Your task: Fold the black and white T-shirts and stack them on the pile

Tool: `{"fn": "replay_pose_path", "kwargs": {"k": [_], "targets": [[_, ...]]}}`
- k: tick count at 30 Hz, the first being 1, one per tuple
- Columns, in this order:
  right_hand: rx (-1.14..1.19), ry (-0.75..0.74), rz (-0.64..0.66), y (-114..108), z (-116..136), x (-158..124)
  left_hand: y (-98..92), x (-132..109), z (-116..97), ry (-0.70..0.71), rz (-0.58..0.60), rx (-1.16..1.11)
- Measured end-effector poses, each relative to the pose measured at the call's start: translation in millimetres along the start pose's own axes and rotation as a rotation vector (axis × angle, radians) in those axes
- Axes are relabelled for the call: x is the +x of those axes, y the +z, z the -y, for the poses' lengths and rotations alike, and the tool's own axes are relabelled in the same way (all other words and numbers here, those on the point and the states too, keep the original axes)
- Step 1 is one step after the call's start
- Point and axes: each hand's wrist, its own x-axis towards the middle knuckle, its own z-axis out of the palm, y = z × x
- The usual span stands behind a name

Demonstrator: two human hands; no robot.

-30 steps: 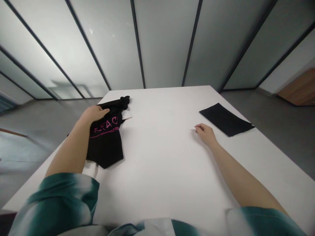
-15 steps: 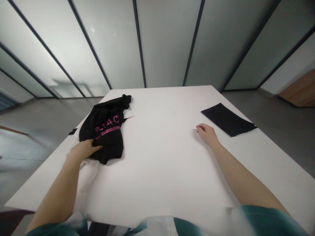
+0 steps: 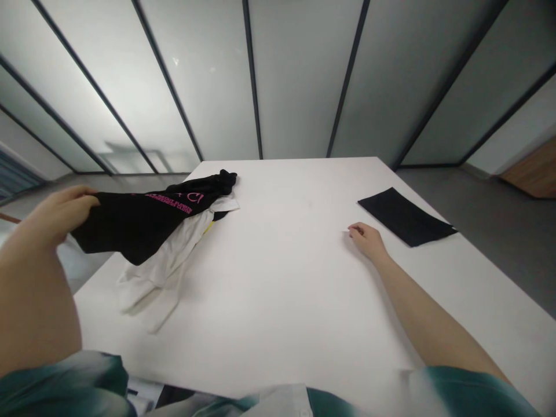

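Note:
My left hand (image 3: 72,209), at the far left, grips the near corner of a black garment (image 3: 130,223) with pink lettering and holds it up above the table. The garment's far end still lies bunched on the table. Beneath it, partly hidden, lies a crumpled white garment (image 3: 160,272), with a bit of yellow showing at its side. My right hand (image 3: 365,237) rests on the table with curled fingers pinched together; whatever they may hold is too small to make out. Beyond its right side lies a flat black folded cloth (image 3: 406,217).
The white table (image 3: 282,278) reaches from my body toward a frosted glass wall (image 3: 295,75) with dark frames. Grey floor (image 3: 490,214) shows past the table's right edge. A wooden panel (image 3: 532,165) stands at the far right.
My left hand has taken hold of the black garment and pulled its near end up and to the left, uncovering more of the white garment. My right hand has stayed in place.

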Motion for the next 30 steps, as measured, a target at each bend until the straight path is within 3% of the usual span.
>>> {"fn": "replay_pose_path", "kwargs": {"k": [3, 6, 8, 10, 12, 17, 20, 23, 27, 30], "targets": [[-0.021, -0.003, 0.004, -0.8, 2.3, -0.6, -16.6, 16.8, -1.1, 0.007, 0.276, 0.099], [-0.041, -0.008, 0.003, -1.3, 3.9, -1.0, -18.0, 11.1, -19.5, 0.2, 0.132, 0.236], [-0.037, -0.018, 0.001, -1.3, 4.3, -1.1, -7.2, -5.5, -44.1, 0.357, 0.095, 0.228], [-0.029, -0.029, 0.0, -1.2, 4.5, -1.3, 15.7, -29.2, -77.0, 0.548, 0.105, 0.117], [-0.027, -0.027, 0.0, -0.9, 4.5, -1.3, 50.5, -56.9, -115.0, 0.711, 0.169, -0.022], [-0.01, -0.009, 0.002, 0.1, 3.9, -0.9, 157.2, -125.7, -206.1, 0.954, 0.429, -0.295], [0.011, -0.001, 0.014, 0.2, 3.2, -0.8, 202.6, -156.0, -239.5, 0.991, 0.405, -0.358], [0.01, 0.003, 0.031, 0.7, 2.7, -1.1, 224.8, -170.9, -251.0, 0.931, 0.34, -0.356], [-0.031, -0.009, 0.047, 2.6, 1.9, -0.7, 233.7, -170.7, -248.5, 0.942, 0.343, -0.363], [-0.174, -0.032, -0.115, 0.5, -0.7, 1.1, 234.8, -167.8, -246.5, 0.956, 0.348, -0.373]]}}
